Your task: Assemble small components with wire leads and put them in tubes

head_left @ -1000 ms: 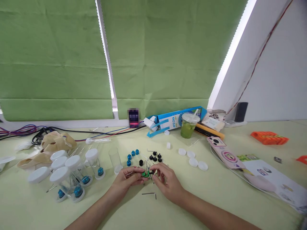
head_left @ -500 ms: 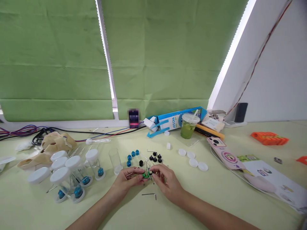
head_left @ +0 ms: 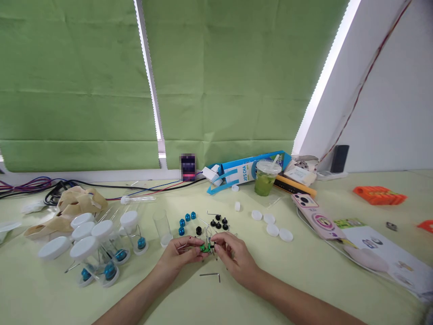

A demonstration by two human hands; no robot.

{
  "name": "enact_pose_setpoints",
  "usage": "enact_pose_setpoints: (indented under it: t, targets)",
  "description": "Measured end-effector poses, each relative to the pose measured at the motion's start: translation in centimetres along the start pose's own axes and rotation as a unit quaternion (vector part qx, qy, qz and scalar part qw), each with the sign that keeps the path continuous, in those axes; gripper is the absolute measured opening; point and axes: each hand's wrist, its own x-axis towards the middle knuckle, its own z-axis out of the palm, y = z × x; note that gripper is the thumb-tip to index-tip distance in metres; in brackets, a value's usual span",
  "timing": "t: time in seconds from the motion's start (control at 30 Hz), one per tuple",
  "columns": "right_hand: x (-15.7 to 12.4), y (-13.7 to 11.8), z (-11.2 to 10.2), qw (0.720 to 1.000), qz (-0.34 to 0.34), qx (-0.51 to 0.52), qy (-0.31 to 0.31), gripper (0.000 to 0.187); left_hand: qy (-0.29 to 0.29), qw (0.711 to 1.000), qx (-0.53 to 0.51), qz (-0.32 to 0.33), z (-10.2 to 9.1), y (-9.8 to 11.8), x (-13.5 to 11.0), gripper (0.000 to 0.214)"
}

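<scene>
Between my two hands is a small green part (head_left: 204, 248) with a dark piece at its right end. My left hand (head_left: 181, 253) pinches the green part from the left. On the other side, the fingertips of my right hand (head_left: 233, 256) are closed on the dark piece (head_left: 213, 246). Thin metal pieces stick up around the fingers, too fine to make out. An L-shaped hex key (head_left: 210, 274) lies on the table just below the hands. Beyond them sit several black knobs (head_left: 218, 224), one larger black knob (head_left: 199, 230) and several blue knobs (head_left: 182, 223).
Lidded clear jars (head_left: 104, 232) with blue knobs inside crowd the left. An open clear tube (head_left: 162, 230) stands near my left hand. White caps (head_left: 272, 229) lie to the right, before a cup of green drink (head_left: 265, 180). A pink phone (head_left: 318, 216) rests farther right.
Both hands keep nearly the same place and grip. The green part and the dark piece show only a very slight shift.
</scene>
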Motion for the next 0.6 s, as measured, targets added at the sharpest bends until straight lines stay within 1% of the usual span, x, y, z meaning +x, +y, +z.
enact_pose_setpoints:
  t: [0.4, 0.6]
  targets:
    - [-0.10, -0.03, -0.02, 1.000, 0.001, 0.000, -0.001, 0.017, 0.011, 1.000, -0.008, -0.002, -0.05, -0.16, 0.09, 0.019]
    - [-0.09, -0.21, -0.06, 0.999, 0.003, 0.004, 0.033, 0.017, 0.023, 1.000, -0.007, -0.003, 0.06, -0.01, 0.08, 0.021]
